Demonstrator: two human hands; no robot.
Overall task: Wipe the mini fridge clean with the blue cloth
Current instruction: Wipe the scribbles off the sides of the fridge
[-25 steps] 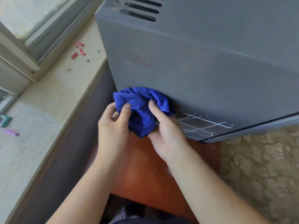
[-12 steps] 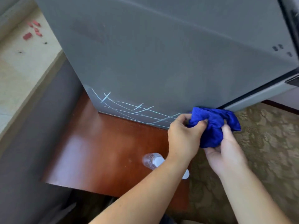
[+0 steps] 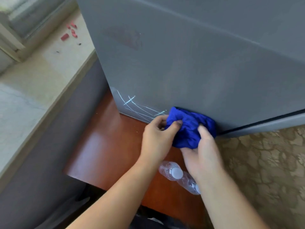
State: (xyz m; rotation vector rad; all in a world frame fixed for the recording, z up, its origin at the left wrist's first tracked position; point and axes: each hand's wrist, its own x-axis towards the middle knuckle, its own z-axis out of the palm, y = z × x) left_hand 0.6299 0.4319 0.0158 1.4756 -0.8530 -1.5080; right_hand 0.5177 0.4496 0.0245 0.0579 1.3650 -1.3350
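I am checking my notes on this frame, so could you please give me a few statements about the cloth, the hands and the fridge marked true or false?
1. Both hands grip the blue cloth. True: the left hand and the right hand both hold it.
2. The cloth is pressed low on the side of the mini fridge. True.
3. The white scribbles are all wiped off. False: pale lines remain left of the cloth.
4. The fridge stands on bare carpet. False: it stands on a reddish wooden table.
5. Two plastic bottles stand on the table, under the forearms. True.
6. The window ledge holds a green sponge. False: small red pieces lie there.
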